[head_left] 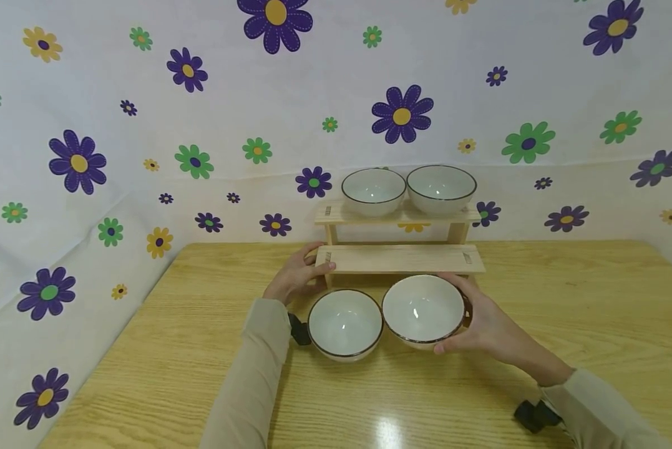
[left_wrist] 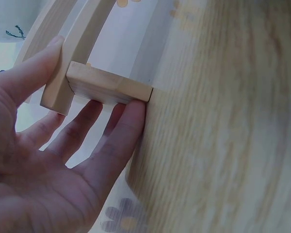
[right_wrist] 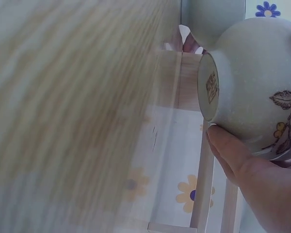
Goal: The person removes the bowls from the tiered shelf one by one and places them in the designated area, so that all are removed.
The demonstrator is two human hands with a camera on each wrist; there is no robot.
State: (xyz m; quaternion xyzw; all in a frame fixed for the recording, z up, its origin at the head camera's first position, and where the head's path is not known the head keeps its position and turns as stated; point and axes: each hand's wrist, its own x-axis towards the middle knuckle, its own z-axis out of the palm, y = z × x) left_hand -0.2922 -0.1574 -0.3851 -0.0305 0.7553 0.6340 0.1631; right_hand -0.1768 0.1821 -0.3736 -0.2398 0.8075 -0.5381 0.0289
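Note:
My left hand (head_left: pixel 297 274) grips the left end of a two-tier wooden stand (head_left: pixel 397 259). In the left wrist view the thumb lies on the lower board (left_wrist: pixel 82 36) and the fingertips touch the leg (left_wrist: pixel 109 85). With my right hand (head_left: pixel 484 319) I hold a white dark-rimmed bowl (head_left: pixel 422 308) by its right side, in front of the stand. The right wrist view shows this bowl (right_wrist: pixel 257 82) tilted and off the table, its stamped foot and leaf pattern visible. Close to its left stands a second bowl (head_left: pixel 345 322).
Two similar bowls, a left one (head_left: pixel 374 190) and a right one (head_left: pixel 441 187), sit side by side on the upper tier (head_left: pixel 397 216). The stand rests on a wooden table (head_left: pixel 566 312) before a flower-printed cloth (head_left: pixel 336 75).

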